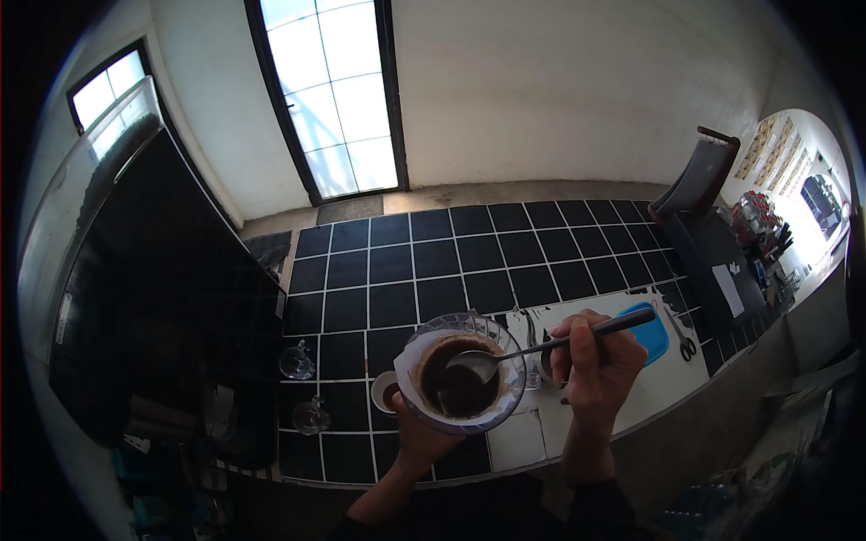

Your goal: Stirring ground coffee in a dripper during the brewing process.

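Note:
My left hand [421, 436] grips a clear coffee dripper [517, 382] from below at its near left side. A white paper filter [408, 368] lines it, and dark, wet coffee [467, 395] fills its lower part. Between the fingers of my right hand [599, 372] is the dark handle of a metal spoon [473, 365]. The spoon's bowl is inside the filter, over the coffee; whether it touches the coffee is unclear. A small white cup [380, 387] with brown contents shows just left of the dripper, partly hidden by my left hand and the dripper.
Two glass mugs [296, 362] stand on the black tiled counter [345, 304] at left. Under my right arm lies a white board [649, 399] with a blue tray [653, 338] and scissors [683, 341]. A large dark appliance [169, 284] rises at far left.

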Demonstrator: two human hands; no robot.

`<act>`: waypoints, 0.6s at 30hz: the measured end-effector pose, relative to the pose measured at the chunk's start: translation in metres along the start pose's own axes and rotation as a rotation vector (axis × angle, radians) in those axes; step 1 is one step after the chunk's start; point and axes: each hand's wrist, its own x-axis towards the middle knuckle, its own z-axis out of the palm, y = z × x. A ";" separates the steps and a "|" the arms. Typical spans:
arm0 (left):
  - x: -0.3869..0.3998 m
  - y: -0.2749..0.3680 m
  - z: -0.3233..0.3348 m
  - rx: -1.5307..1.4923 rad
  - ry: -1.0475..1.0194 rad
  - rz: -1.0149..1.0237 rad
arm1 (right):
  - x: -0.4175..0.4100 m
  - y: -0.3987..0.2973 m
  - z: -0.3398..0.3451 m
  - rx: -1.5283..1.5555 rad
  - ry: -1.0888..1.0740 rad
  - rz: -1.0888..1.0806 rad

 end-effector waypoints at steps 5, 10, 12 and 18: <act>0.000 0.003 0.001 0.033 0.023 0.059 | 0.000 0.002 -0.003 -0.012 -0.006 -0.080; 0.002 0.006 0.001 0.008 0.010 0.042 | -0.002 0.002 -0.003 0.012 0.041 -0.108; 0.005 0.008 0.000 0.036 0.017 0.072 | -0.003 0.002 -0.003 0.021 0.038 -0.096; 0.007 0.010 0.003 -0.046 0.043 0.016 | -0.003 0.000 -0.001 -0.001 -0.033 -0.046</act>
